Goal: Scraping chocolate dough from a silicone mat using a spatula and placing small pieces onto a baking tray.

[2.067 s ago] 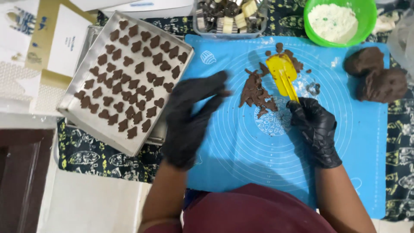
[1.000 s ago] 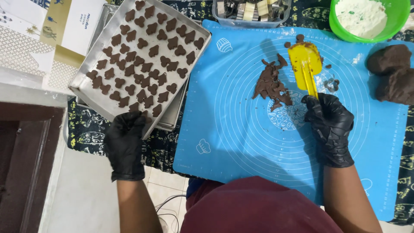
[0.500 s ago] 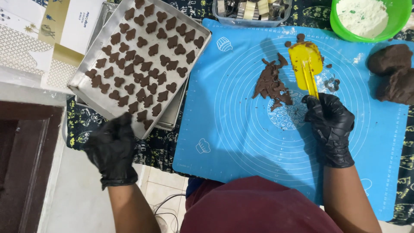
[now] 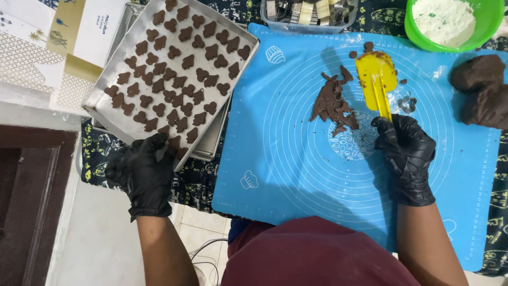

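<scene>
My left hand (image 4: 142, 172) in a black glove grips the near corner of a metal baking tray (image 4: 106, 108) that carries several small brown dough cut-outs (image 4: 180, 69). My right hand (image 4: 407, 153), also gloved, holds the handle of a yellow spatula (image 4: 377, 77) lying on a blue silicone mat (image 4: 296, 159). A heap of brown dough scraps (image 4: 333, 103) sits on the mat just left of the spatula blade.
Two lumps of brown dough (image 4: 481, 90) rest at the mat's right edge. A green bowl of flour (image 4: 450, 21) and a clear tub of cutters (image 4: 307, 13) stand at the back. Papers and a box (image 4: 47, 42) lie left of the tray. Dark patterned cloth covers the table.
My left hand left the mat, dropped below the table edge, then rose to grip the tray's near corner. The right hand stayed on the spatula.
</scene>
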